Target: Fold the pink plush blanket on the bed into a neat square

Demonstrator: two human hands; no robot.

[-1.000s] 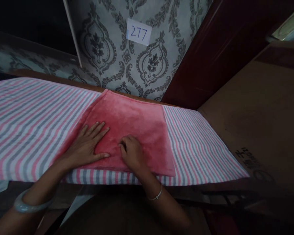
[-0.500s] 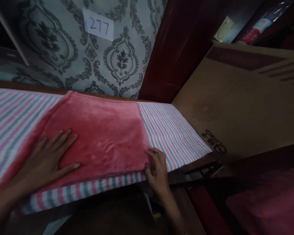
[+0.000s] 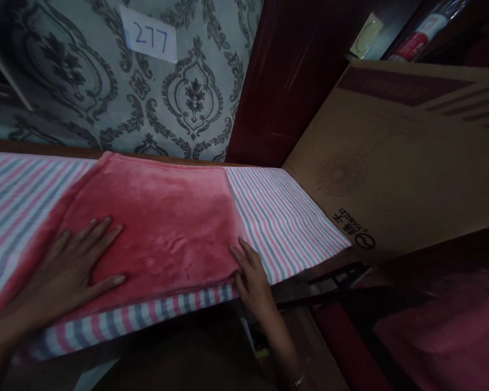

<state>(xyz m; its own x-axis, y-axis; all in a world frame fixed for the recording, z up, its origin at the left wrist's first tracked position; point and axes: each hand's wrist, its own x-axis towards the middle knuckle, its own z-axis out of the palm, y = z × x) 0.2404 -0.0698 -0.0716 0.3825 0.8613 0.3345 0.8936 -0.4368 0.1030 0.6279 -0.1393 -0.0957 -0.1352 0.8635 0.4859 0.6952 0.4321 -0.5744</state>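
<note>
A pink plush cloth, folded with straight edges, lies flat on a striped sheet of pink, grey and white. My left hand rests palm down on the cloth's left part, fingers spread and thumb apart. At the cloth's front right corner is my right hand. Its fingertips touch the right edge, with the thumb near the corner and a gap between thumb and fingers. The corner itself is partly hidden by this hand.
A large cardboard box stands to the right of the sheet. Behind are a patterned wall with a paper marked 277 and a dark red post. A blurred pink fabric is at the lower right.
My right hand's fingers have loosened from a curled pinch at the cloth's corner and straightened along its edge. My left hand stays flat on the cloth. The view has shifted slightly.
</note>
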